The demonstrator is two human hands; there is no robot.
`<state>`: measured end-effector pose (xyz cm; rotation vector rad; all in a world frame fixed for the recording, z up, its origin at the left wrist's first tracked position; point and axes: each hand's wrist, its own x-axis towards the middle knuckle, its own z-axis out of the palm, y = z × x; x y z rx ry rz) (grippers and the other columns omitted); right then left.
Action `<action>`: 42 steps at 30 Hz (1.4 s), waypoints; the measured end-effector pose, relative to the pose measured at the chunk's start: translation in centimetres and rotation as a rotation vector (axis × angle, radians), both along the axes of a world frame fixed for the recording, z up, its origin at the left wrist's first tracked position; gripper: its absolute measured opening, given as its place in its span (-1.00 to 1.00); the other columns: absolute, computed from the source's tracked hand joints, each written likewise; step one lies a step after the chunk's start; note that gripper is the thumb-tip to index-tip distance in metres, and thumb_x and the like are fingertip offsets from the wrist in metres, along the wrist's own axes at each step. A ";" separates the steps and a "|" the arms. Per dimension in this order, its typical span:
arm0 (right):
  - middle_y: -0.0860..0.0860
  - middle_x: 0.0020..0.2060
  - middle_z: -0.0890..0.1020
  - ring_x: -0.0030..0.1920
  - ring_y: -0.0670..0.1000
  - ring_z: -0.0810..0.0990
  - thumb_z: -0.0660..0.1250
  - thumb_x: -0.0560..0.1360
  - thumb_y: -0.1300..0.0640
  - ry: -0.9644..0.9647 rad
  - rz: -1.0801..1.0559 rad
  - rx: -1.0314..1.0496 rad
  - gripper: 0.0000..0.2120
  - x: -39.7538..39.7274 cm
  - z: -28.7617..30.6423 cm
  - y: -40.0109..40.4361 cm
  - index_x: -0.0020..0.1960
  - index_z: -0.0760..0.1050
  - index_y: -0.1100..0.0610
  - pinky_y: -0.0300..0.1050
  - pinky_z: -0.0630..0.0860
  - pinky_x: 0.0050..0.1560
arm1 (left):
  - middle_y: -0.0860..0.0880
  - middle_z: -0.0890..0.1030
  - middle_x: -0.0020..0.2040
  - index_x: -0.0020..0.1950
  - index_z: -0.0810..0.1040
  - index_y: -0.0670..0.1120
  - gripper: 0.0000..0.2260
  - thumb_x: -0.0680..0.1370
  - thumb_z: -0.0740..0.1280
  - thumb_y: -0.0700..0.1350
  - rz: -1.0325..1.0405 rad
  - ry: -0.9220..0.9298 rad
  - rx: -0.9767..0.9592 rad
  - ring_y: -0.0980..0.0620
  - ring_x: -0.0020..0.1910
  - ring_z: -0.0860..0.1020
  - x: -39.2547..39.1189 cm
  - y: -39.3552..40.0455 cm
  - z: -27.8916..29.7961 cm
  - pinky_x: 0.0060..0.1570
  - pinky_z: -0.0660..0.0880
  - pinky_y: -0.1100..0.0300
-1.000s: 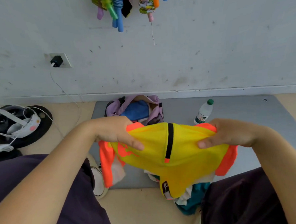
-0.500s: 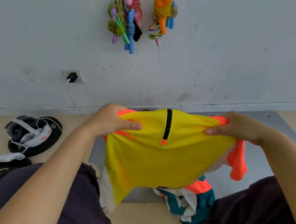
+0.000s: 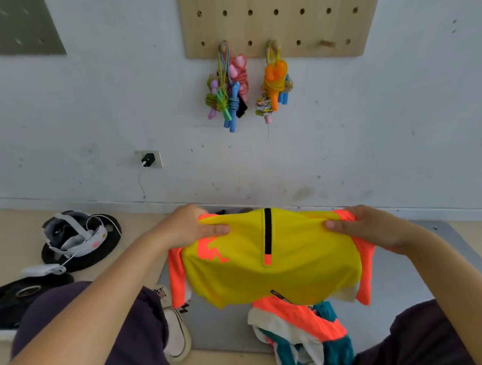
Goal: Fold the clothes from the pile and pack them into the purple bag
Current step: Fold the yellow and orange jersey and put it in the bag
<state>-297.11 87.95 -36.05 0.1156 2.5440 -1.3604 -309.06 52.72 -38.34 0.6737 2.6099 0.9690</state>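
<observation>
White wall [image 3: 371, 125] fills the upper two thirds of frame, scuffed near the bottom; tan floor [image 3: 11, 244] below it. Grey mat [image 3: 401, 280] lies on the floor, lower centre to right. Wooden pegboard [image 3: 276, 18] at top centre of the wall, two bundles of coloured skipping ropes [image 3: 229, 96] hanging off its pegs. Yellow shirt [image 3: 269, 256] with orange sleeves and a black stripe sits mid-frame, held up in the air above the mat, spread flat between both hands. Left hand [image 3: 189, 227] grips the shirt's top left corner, thumb over the front of the cloth, fingers curled behind it. Right hand [image 3: 373, 228] grips the top right corner the same way, thumb on front. Clothes pile [image 3: 300, 332] in orange, white and teal is on the mat at lower centre, right under the shirt's hem. Purple bag not visible, shirt blocks that area. Black weight plates [image 3: 79, 260] on the floor at left, a white headset [image 3: 72, 235] resting on the upper one. White shoe [image 3: 175, 333] at lower centre-left beside a dark trouser leg. Wall socket [image 3: 149, 159] with a black plug, left of centre.
</observation>
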 end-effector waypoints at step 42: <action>0.14 -0.26 0.51 -0.19 0.18 0.48 0.36 0.49 0.17 -0.361 -0.715 0.306 -0.86 -9.7 -43.6 3.5 -0.06 0.46 0.24 -0.08 0.26 -0.26 | -0.35 0.59 0.00 0.05 0.56 -0.33 -0.71 0.52 0.36 -0.09 0.833 -0.466 -0.285 -0.31 -0.05 0.58 -5.8 4.5 -44.4 -0.14 0.51 -0.10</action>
